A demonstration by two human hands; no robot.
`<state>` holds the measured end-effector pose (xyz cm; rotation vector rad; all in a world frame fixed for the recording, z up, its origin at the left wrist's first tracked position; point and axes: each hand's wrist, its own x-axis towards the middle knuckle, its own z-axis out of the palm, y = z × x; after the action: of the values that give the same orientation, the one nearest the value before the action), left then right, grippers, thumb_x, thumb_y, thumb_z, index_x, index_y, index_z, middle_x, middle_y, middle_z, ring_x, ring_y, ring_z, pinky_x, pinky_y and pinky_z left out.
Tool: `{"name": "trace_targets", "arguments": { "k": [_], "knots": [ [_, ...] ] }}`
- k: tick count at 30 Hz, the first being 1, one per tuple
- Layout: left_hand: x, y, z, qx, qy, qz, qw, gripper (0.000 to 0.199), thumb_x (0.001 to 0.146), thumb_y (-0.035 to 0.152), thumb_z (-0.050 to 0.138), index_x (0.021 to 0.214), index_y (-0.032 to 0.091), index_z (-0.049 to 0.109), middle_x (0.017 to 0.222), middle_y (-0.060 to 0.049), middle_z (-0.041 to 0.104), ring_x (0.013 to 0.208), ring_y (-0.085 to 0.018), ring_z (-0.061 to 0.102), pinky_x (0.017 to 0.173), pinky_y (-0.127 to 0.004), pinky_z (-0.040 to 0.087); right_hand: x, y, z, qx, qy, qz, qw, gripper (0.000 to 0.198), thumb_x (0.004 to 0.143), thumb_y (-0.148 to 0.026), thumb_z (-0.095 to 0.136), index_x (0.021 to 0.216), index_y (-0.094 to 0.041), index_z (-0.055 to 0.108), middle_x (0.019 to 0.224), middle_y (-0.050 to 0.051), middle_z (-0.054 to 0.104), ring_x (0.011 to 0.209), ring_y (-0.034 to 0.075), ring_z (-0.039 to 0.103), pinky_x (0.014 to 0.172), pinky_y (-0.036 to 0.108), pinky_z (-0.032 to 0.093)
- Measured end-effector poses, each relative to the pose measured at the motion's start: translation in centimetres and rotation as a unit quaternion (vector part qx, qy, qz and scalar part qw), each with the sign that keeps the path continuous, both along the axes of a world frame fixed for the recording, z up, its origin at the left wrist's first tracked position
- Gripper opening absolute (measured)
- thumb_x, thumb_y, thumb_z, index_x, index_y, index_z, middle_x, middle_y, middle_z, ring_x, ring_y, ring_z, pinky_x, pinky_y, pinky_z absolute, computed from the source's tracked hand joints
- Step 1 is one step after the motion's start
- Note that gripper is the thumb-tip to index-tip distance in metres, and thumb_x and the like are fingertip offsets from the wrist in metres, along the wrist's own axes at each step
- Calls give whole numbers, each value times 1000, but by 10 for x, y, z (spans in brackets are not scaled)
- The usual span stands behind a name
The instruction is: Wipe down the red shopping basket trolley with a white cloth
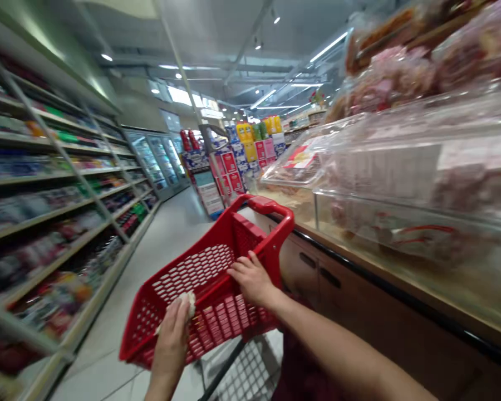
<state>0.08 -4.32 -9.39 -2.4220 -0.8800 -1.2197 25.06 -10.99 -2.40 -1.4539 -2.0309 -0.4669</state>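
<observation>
A red plastic shopping cart [212, 287] with a perforated basket stands in front of me, its handle turned to the far right. My left hand [173, 328] presses a crumpled whitish cloth [190, 302] against the near rim at the basket's left part. Its fingers lie together over the cloth and hide most of it. Farther right, my right hand [253, 278] grips the same rim near the handle end, fingers hooked over the edge. The basket's bottom is mostly hidden by its near side.
Stocked shelves [67, 184] line the left of the tiled aisle [167, 223]. Close on the right is a wooden counter [359, 301] with clear plastic packages [401, 167]. Stacked cartons [234, 178] and bottles stand ahead, with glass-door fridges [154, 156] farther back.
</observation>
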Motion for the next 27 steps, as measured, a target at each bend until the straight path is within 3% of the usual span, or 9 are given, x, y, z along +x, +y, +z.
{"name": "trace_targets", "arguments": {
  "k": [3,5,6,11,13,16,18,24,27],
  "knots": [
    [-48,-1,-6,24,-14,121,992,42,83,19,34,125,26,34,120,-8,49,115,-22,42,96,-43,38,2,6,-10,37,32,15,999,35,78,-13,42,111,-20,53,113,4,57,112,18,38,105,40,6],
    [-51,-4,-7,40,-51,178,982,46,82,17,35,127,25,31,117,-9,51,115,-23,43,95,-45,38,0,8,-14,51,44,6,998,37,77,-12,43,111,-19,54,114,4,56,112,18,39,105,41,7],
    [-43,-6,-6,38,-55,180,981,47,82,15,35,127,24,31,117,-9,51,115,-23,43,95,-46,38,-1,9,-16,53,47,-1,997,37,76,-11,43,111,-19,55,114,4,57,112,19,40,105,42,7],
    [2,-10,-1,-23,31,56,998,48,81,9,31,127,22,33,129,-8,42,122,-19,35,100,-41,35,0,11,-17,59,38,-1,998,40,73,-9,44,110,-20,57,110,4,59,109,20,43,104,44,10],
    [-15,-6,-6,-29,18,79,996,45,81,11,32,125,22,36,127,-8,45,121,-19,36,100,-40,35,3,13,-17,62,32,6,998,40,74,-8,44,110,-20,56,110,4,59,109,20,43,105,43,11],
    [-60,-5,-17,-29,-68,193,978,42,82,16,34,123,21,39,122,-9,49,119,-22,39,98,-44,35,3,14,-17,68,33,7,997,39,74,-9,44,109,-19,57,110,4,60,108,21,44,105,43,11],
    [-70,-10,-19,-36,-100,237,966,42,81,15,33,123,21,40,123,-10,48,121,-23,36,99,-45,33,1,15,-17,71,41,2,997,37,74,-9,44,108,-19,58,108,4,60,107,21,44,105,45,10],
    [-22,-19,-4,-79,-13,89,993,42,81,11,31,120,20,42,129,-7,44,125,-18,31,104,-40,29,0,13,-17,64,43,8,997,38,75,-9,44,108,-19,58,107,4,61,107,21,45,105,45,9],
    [-43,-18,1,-111,-88,151,978,38,81,15,32,115,20,47,122,-8,50,119,-18,39,102,-42,31,6,13,-16,62,46,19,997,38,75,-9,44,109,-20,57,108,4,60,107,22,45,105,47,10]
  ]
}}
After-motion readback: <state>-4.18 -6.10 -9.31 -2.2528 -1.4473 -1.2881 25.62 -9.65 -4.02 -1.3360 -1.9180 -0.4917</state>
